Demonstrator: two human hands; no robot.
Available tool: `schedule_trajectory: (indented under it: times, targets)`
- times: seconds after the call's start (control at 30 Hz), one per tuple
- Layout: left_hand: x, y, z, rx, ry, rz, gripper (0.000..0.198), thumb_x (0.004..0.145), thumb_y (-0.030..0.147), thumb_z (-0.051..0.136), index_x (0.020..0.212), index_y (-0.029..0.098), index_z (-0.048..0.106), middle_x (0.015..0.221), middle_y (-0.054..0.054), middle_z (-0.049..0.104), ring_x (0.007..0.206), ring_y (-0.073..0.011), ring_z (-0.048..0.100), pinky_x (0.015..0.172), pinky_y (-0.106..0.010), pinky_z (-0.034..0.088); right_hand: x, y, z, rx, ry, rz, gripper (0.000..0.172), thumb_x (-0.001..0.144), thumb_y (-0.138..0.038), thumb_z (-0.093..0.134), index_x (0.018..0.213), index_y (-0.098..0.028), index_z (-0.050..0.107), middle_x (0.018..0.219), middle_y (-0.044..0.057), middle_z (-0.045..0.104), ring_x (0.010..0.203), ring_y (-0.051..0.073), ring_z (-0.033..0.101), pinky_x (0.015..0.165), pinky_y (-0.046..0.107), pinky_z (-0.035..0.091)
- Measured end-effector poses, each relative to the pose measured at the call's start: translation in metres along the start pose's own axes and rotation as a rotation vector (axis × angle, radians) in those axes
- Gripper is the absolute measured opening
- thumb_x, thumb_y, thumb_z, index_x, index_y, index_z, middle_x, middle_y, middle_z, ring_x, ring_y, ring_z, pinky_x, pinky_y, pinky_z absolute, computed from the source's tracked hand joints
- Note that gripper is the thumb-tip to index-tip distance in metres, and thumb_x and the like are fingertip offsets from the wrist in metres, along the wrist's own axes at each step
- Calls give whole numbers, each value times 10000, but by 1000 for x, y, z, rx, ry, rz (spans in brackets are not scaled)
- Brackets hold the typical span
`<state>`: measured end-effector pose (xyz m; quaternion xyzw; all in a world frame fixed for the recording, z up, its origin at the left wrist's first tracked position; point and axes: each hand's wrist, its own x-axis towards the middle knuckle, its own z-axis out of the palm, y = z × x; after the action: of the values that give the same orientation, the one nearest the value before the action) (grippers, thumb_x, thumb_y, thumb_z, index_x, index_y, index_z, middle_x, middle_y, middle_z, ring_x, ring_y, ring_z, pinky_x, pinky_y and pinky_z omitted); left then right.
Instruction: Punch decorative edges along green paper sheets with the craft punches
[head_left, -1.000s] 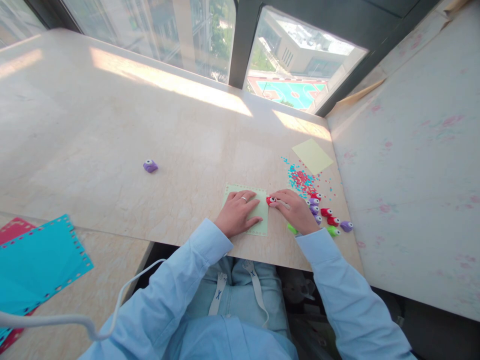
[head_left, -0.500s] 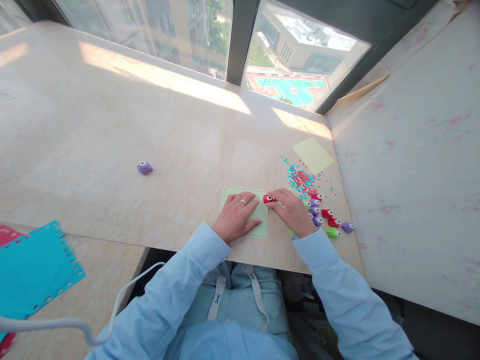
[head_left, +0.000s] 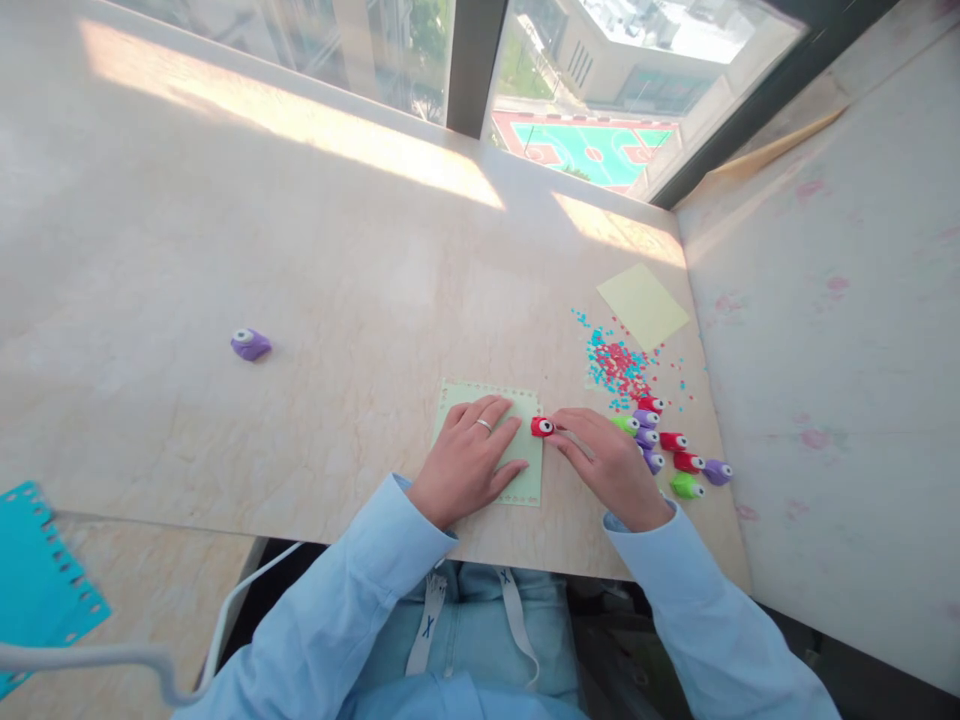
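My left hand [head_left: 466, 455] lies flat with spread fingers on a pale green paper square [head_left: 529, 465] whose edges carry rows of punched holes. My right hand [head_left: 611, 465] pinches a small red paper punch [head_left: 541, 426] at the paper's right edge. The punch sits on that edge, between my two hands. Both sleeves are light blue.
Several small red, purple and green punches [head_left: 670, 452] cluster right of my right hand. Red and blue confetti [head_left: 619, 362] lies beyond them, then a yellow paper square [head_left: 643, 305]. A lone purple punch [head_left: 250, 344] sits far left. A blue punched sheet [head_left: 41, 585] lies at the lower left.
The camera has tilted down and shifted, so everything sits lower in view. My hands keep the same places on the paper and the red punch.
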<state>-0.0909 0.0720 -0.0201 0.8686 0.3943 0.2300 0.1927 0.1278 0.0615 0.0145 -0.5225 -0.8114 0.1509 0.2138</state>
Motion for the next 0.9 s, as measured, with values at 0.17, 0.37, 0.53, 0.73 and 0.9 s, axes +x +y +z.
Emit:
schedule_trajectory:
  times: [0.17, 0.37, 0.53, 0.73, 0.9]
  targets:
    - [0, 0, -1, 6, -8, -2, 405, 935, 416, 516, 1237, 151, 565, 1361, -168, 538, 1288, -326, 459, 996, -486, 403, 0, 3, -2, -4, -11, -3, 159, 938, -240, 555, 1037, -210, 676, 1008, 86, 714, 962, 224, 663, 865, 405, 559]
    - [1, 0, -3, -16, -17, -11, 383, 936, 396, 517, 1234, 165, 579, 1368, -168, 539, 1289, -322, 464, 985, -493, 415, 6, 4, 0, -22, 14, 13, 177, 932, -231, 567, 1058, -226, 690, 1002, 82, 719, 954, 231, 666, 853, 416, 566]
    - [1, -1, -3, -36, -7, -13, 363, 927, 367, 532, 1221, 163, 595, 1355, -170, 551, 1275, -325, 479, 969, -496, 430, 8, 1, 1, -11, 25, 26, 205, 931, -240, 565, 1083, -246, 704, 1001, 78, 725, 945, 236, 673, 841, 418, 576]
    - [1, -1, -3, -29, -3, -24, 343, 931, 356, 527, 1210, 171, 600, 1354, -160, 555, 1271, -318, 485, 969, -487, 433, 3, -2, -3, -20, 8, 28, 207, 931, -236, 569, 1088, -239, 703, 1013, 79, 729, 947, 232, 678, 840, 412, 581]
    - [1, 0, -4, -38, -2, -27, 340, 921, 343, 544, 1211, 174, 605, 1351, -161, 558, 1266, -321, 489, 962, -491, 438, 2, -2, -2, -13, 27, 47, 216, 932, -247, 567, 1099, -259, 705, 998, 76, 729, 938, 232, 683, 830, 413, 586]
